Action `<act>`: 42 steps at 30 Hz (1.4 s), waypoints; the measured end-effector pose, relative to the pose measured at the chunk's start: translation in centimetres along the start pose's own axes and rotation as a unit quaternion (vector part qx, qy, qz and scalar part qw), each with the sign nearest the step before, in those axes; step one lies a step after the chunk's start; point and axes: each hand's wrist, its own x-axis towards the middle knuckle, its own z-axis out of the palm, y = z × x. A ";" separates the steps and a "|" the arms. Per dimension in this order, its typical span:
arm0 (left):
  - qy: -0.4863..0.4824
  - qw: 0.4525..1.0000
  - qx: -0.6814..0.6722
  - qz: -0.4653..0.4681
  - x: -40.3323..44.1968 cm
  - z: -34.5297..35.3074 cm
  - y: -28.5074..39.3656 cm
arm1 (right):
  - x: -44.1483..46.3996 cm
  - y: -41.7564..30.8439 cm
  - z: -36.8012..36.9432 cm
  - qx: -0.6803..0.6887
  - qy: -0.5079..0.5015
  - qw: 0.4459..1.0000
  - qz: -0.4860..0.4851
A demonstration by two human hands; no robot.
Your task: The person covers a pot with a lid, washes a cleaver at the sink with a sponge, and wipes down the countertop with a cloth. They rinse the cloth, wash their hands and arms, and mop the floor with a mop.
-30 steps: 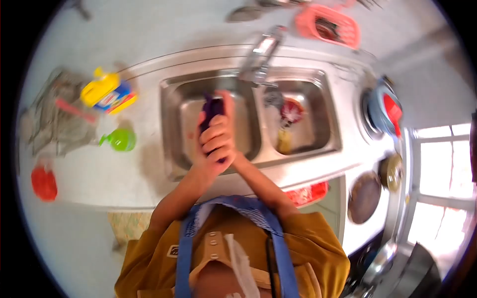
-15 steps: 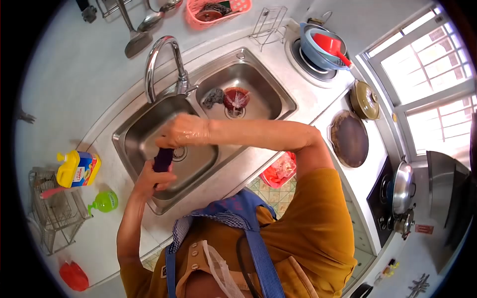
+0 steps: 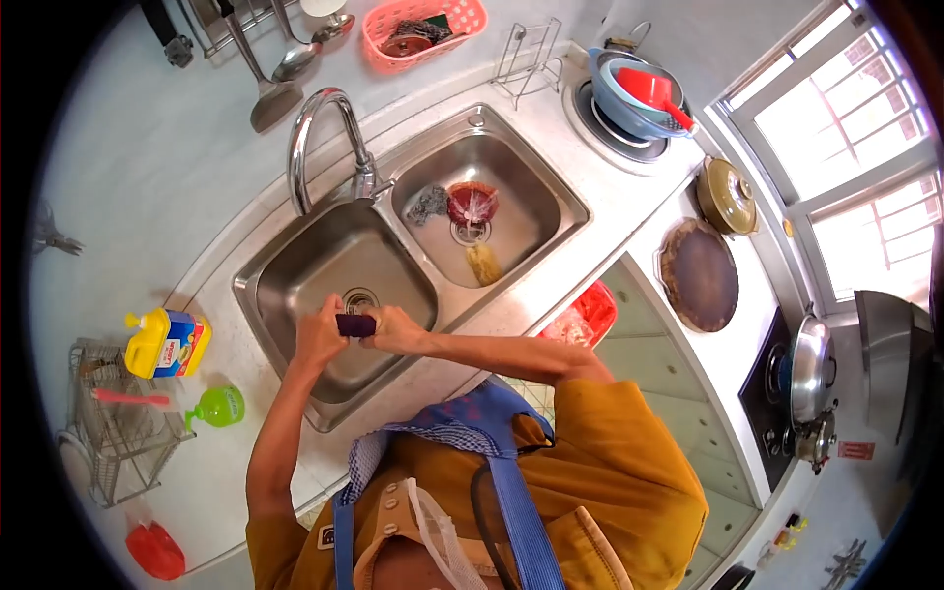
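Beside a steel double sink (image 3: 334, 256) on the pale worktop (image 3: 211, 482) are a yellow jug (image 3: 147, 349) and a smaller green bottle (image 3: 221, 406); the jug's blue-and-white lettering is illegible. The left hand (image 3: 317, 339) reaches forward, the right hand (image 3: 395, 331) sideways from a bent elbow. Each grip is closed on one end of a dark purple object (image 3: 355, 324), perhaps cloth, over the left basin.

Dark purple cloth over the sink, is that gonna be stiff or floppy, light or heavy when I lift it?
The dark purple cloth is probably floppy, since it looks bunched between the left hand and right hand. It may be damp and heavy for its size, being over the sink basin, though wetness isn't clear.
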 end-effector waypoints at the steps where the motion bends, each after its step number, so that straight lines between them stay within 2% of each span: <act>1: 0.024 0.999 0.007 0.024 0.2 -0.1 -0.1 | 0.1 -0.5 -0.1 0.097 -0.036 0.992 0.071; 2: 0.045 0.998 0.014 0.048 0.2 -0.2 -0.3 | 0.0 -1.3 -0.2 0.194 -0.072 0.968 0.143; 3: 0.047 0.998 0.015 0.045 0.4 0.0 -0.7 | -0.1 -2.0 -0.4 0.193 -0.075 0.968 0.142; 5: 0.083 0.993 0.024 0.077 0.7 0.3 -1.3 | -0.2 -3.1 -0.7 0.366 -0.133 0.892 0.227; 6: 0.083 0.993 0.026 0.075 0.7 0.1 -1.2 | -0.2 -3.4 -0.5 0.367 -0.136 0.892 0.227; 8: 0.128 0.986 0.012 0.108 0.9 -0.5 -0.7 | -0.4 -3.6 -0.1 0.489 -0.156 0.828 0.228; 9: 0.125 0.986 0.010 0.112 0.8 -0.8 -0.5 | -0.6 -3.5 0.2 0.490 -0.151 0.828 0.229; 11: 0.136 0.984 -0.006 0.112 1.0 -1.3 -0.4 | -0.5 -3.4 0.9 0.583 -0.185 0.753 0.240; 15: 0.152 0.980 0.007 0.129 1.3 -1.8 -0.6 | -0.9 -4.4 1.2 0.597 -0.189 0.745 0.229; 17: 0.159 0.980 0.000 0.122 1.3 -1.9 -0.5 | -1.2 -5.5 0.9 0.637 -0.198 0.716 0.207; 21: 0.178 0.973 0.005 0.146 1.9 -2.1 -0.1 | -1.3 -6.2 0.7 0.655 -0.203 0.702 0.193; 23: 0.216 0.960 -0.066 0.163 1.8 -2.2 0.5 | -1.5 -6.7 0.7 0.682 -0.195 0.672 0.213; 26: 0.242 0.962 -0.038 0.124 0.7 0.0 -0.7 | -1.7 -4.6 1.3 0.663 -0.211 0.683 0.224; 27: 0.291 0.950 0.017 0.111 -0.2 0.6 -0.2 | -2.0 -5.0 0.4 0.594 -0.231 0.740 0.216; 28: 0.260 0.962 -0.046 0.068 -1.6 0.2 0.5 | -2.3 -5.3 -0.7 0.521 -0.250 0.790 0.204; 30: 0.211 0.973 -0.043 0.081 -4.6 -3.2 2.0 | -2.2 -6.1 -2.4 0.397 -0.332 0.833 0.198; 32: 0.209 0.977 -0.024 0.019 -9.3 -5.7 1.9 | -0.9 -5.2 -3.2 0.246 -0.264 0.930 0.073; 33: 0.201 0.980 -0.012 -0.011 -11.5 -6.6 1.5 | 0.5 -5.3 -4.6 0.125 -0.215 0.968 -0.011; 34: 0.209 0.976 -0.001 -0.058 -14.0 -7.1 0.8 | 2.2 -5.3 -6.4 0.005 -0.157 0.983 -0.099; 35: 0.218 0.971 0.010 -0.100 -16.6 -7.7 -0.2 | 4.5 -1.8 -6.9 -0.095 -0.027 0.990 -0.096; 36: 0.200 0.966 0.034 -0.160 -19.7 -7.5 -1.5 | 7.0 -2.3 -8.9 -0.190 0.028 0.979 -0.066; 37: 0.186 0.960 0.052 -0.201 -22.2 -7.2 -2.7 | 9.5 -1.0 -10.7 -0.252 0.088 0.958 -0.106; 38: 0.173 0.952 0.075 -0.241 -24.2 -6.8 -3.7 | 12.2 0.9 -11.4 -0.388 0.171 0.895 -0.140; 40: 0.095 0.939 0.076 -0.322 -27.9 -5.2 -6.5 | 16.0 2.8 -12.3 -0.494 0.142 0.857 -0.031; 41: 0.098 0.936 0.076 -0.330 -28.8 -4.6 -6.9 | 17.2 4.4 -12.2 -0.492 0.137 0.859 -0.038; 42: 0.071 0.928 0.116 -0.347 -29.4 -4.2 -7.1 | 18.3 6.5 -11.8 -0.496 0.073 0.865 -0.025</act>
